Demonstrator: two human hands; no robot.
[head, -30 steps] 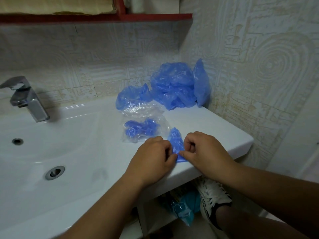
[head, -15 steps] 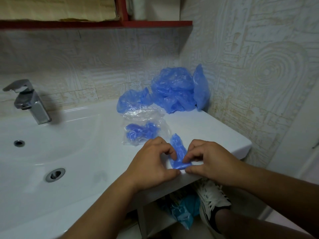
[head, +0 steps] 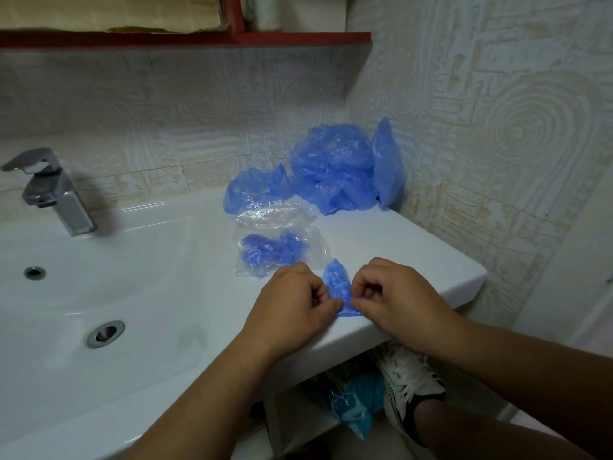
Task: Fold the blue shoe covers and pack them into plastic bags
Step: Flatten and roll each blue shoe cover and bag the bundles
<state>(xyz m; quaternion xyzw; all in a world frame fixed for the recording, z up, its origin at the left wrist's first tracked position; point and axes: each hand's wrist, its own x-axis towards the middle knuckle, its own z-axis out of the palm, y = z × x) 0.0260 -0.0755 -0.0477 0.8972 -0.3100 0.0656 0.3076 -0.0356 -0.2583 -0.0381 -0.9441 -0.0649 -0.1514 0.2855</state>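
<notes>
Left grip and right grip pinch one folded blue shoe cover between them at the front of the washbasin ledge.

Both grips are curled tight, thumbs and fingertips closed on the cover's near end; the fingers hide the crease, so it probably is a last fold being pressed. The thin film could spring open if either pinch eases, and this close to the glossy edge it could slide off towards the sneaker below. A clear plastic bag holding blue covers lies just behind the left grip, and a loose pile of covers sits in the back corner. Smooth white ceramic, a chrome tap and drain on the left, embossed beige tiles, a red shelf above, dim light.
</notes>
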